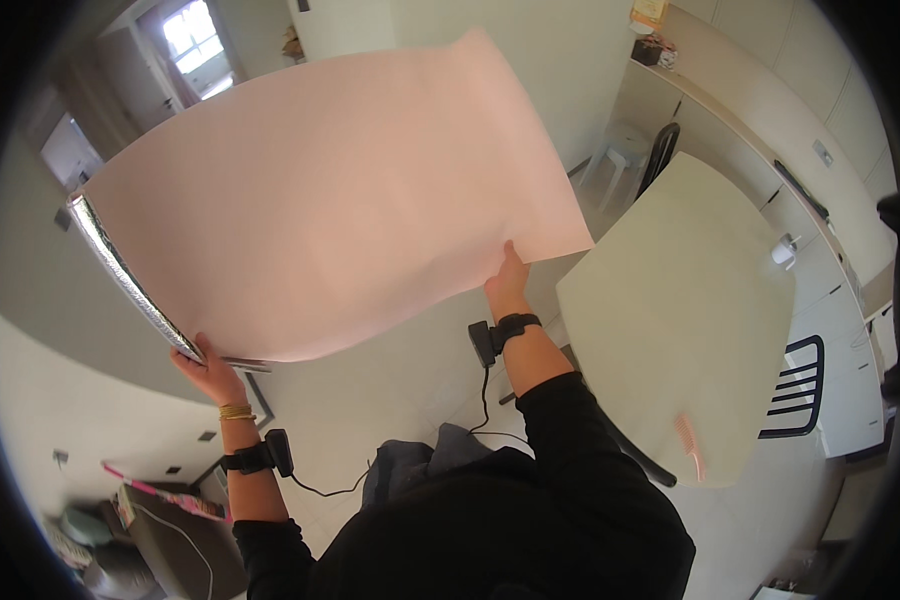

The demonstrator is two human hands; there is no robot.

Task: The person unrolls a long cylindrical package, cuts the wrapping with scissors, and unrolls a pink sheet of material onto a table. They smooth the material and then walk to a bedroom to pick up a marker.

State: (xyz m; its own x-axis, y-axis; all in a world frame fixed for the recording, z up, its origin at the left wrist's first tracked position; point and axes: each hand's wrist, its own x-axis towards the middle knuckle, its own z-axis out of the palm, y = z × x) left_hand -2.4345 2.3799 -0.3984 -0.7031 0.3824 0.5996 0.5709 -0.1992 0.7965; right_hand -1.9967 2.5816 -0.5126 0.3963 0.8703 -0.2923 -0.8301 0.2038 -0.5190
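Observation:
A large pink sheet (330,187) is spread in the air before me, its surface gently bowed. Along its left end runs a silvery, foil-like rolled edge (131,281). My left hand (208,371) grips the lower end of that rolled edge, thumb on the pink side. Near the sheet's lower right corner, my right hand (508,281) holds the near edge, with its thumb on top and the other fingers hidden behind. Under the sheet by my left hand, a thin greyish strip shows; what it is I cannot tell.
At the right stands a pale table (675,300) with a pink comb (690,446) on it. Black chairs (799,386) and a white stool (621,154) are beside it. A white cup (784,249) is near its far side. A brown cabinet (172,540) is at lower left.

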